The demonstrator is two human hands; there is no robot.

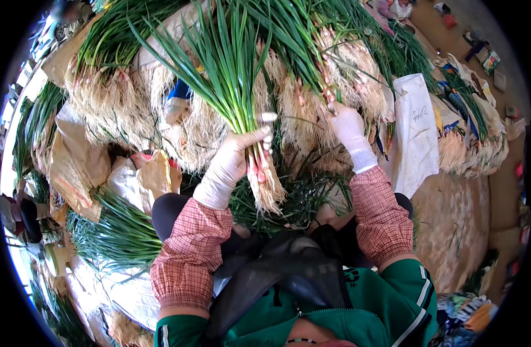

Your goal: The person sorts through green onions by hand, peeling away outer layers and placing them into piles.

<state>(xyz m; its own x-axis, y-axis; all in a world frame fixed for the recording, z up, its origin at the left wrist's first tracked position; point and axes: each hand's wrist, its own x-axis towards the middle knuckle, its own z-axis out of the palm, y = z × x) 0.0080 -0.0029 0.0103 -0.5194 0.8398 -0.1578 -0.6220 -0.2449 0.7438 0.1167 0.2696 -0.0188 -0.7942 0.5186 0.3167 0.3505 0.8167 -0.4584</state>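
Observation:
In my white-gloved left hand (236, 151) is a bunch of green garlic (238, 101), its long leaves fanned up and away from me. Pinkish stem ends and pale roots (266, 194) hang below my fingers. Off to the right, my right hand (347, 126), also gloved, has its fingers closed round the lower end of a green garlic stalk (322, 72) at the edge of the far heap. Whether it holds one stalk or more is hard to make out. Loose green leaves (300, 194) lie below, between my knees.
A large heap of green garlic (115, 104) spreads across the far side, roots toward me. A white sack (416, 133) hangs right of my right hand. Left are a tan sack (80, 159) and another leafy pile (118, 231). More bundles (470, 144) lie far right.

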